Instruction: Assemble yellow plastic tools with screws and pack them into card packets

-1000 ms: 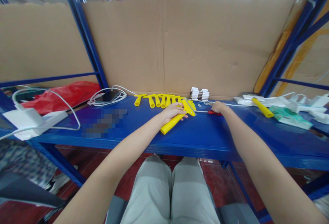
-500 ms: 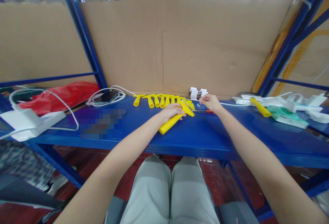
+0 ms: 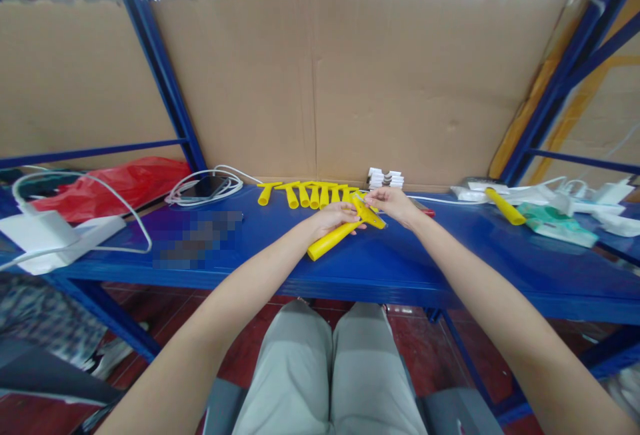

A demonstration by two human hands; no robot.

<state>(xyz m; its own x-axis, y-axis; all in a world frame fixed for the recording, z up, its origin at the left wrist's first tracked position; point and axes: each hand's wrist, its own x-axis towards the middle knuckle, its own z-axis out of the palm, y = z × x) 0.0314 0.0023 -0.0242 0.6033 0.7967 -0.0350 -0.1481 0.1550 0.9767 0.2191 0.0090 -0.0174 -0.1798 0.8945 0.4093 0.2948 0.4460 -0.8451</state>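
My left hand (image 3: 336, 217) is closed around a yellow T-shaped plastic scraper (image 3: 330, 242), its round handle slanting down toward the table's front edge. The scraper's wide head (image 3: 371, 215) points up and to the right, past my fingers. At that head, my right hand (image 3: 393, 204) is pinched, thumb and fingertips together; whatever sits between them is too small to make out. Partly hidden behind my right wrist lies a screwdriver with a red handle (image 3: 427, 210). Several more yellow scrapers (image 3: 305, 196) lie in a row behind my left hand.
White parts (image 3: 385, 178) are stacked against the cardboard (image 3: 240, 88). A phone (image 3: 206, 187) with coiled white cable, a red bag (image 3: 120, 185) and a power strip (image 3: 85, 242) are on the left. Another yellow piece (image 3: 505, 206) and a green packet (image 3: 557, 225) lie right.
My right hand has moved left from beside the white stack, where small silvery bits lay, to the scraper's head. My left hand keeps its hold, with the head turned slightly.
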